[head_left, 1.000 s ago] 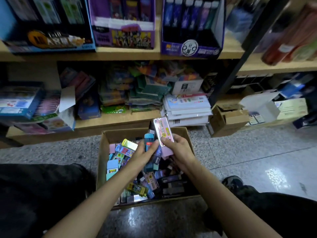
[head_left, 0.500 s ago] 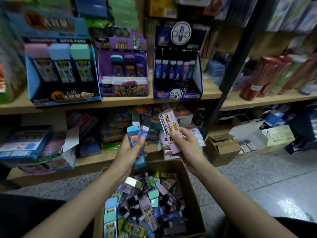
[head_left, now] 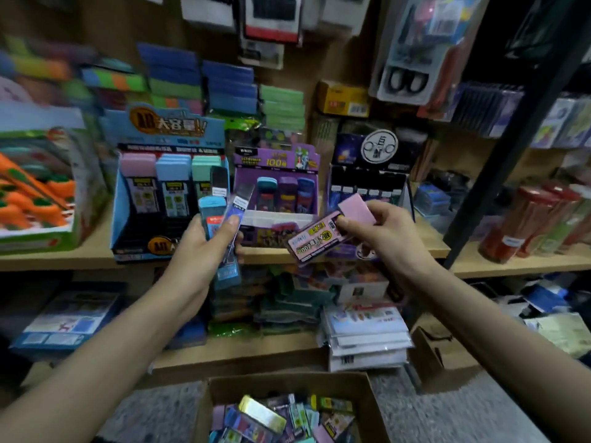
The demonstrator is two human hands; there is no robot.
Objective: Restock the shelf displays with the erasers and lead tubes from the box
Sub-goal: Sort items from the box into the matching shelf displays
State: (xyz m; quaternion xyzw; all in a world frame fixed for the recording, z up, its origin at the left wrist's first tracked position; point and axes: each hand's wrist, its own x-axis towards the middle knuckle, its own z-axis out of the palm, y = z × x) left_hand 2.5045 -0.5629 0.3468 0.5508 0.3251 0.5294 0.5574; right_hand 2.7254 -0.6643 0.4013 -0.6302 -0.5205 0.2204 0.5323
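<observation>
My left hand grips a fan of several flat lead tubes, blue, purple and black, held upright in front of the blue display. My right hand pinches a pink lead case with a yellow label, tilted, in front of the purple display. The blue display holds pink, blue and teal cases. A black display stands to the right. The cardboard box of mixed erasers and tubes sits on the floor below my arms.
Displays stand on a wooden shelf. A lower shelf holds stacked packets and a white pile. An orange-and-green box sits left. A black upright post and red jars are right. A small carton lies on the floor.
Both hands rose out of the box with their items to shelf height. The view tilted up. The pink case turned from upright to lying nearly sideways.
</observation>
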